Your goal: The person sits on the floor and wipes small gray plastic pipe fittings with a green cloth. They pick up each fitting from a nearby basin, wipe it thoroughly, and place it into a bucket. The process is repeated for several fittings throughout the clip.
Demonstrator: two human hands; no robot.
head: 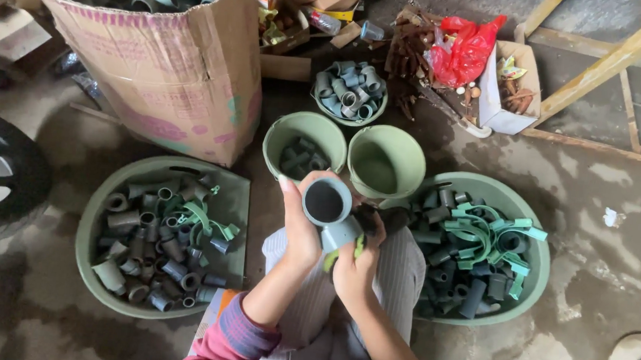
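Observation:
My left hand [299, 230] grips a grey plastic pipe fitting [328, 206] with its open round mouth turned up toward me. My right hand [356, 267] holds the lower part of the same fitting together with a small yellow-green piece [330, 261], pressed against it. Both hands are over my lap, just in front of two green buckets. The left bucket [305, 131] has a few dark fittings at its bottom. The right bucket [387, 158] looks bare inside.
A green basin [107, 278] of grey fittings sits at left; another basin [533, 278] with fittings and green clips at right. A small bowl [350, 91] of fittings, a big cardboard box [172, 67], a red bag [466, 44] and a tyre [2, 175] surround them.

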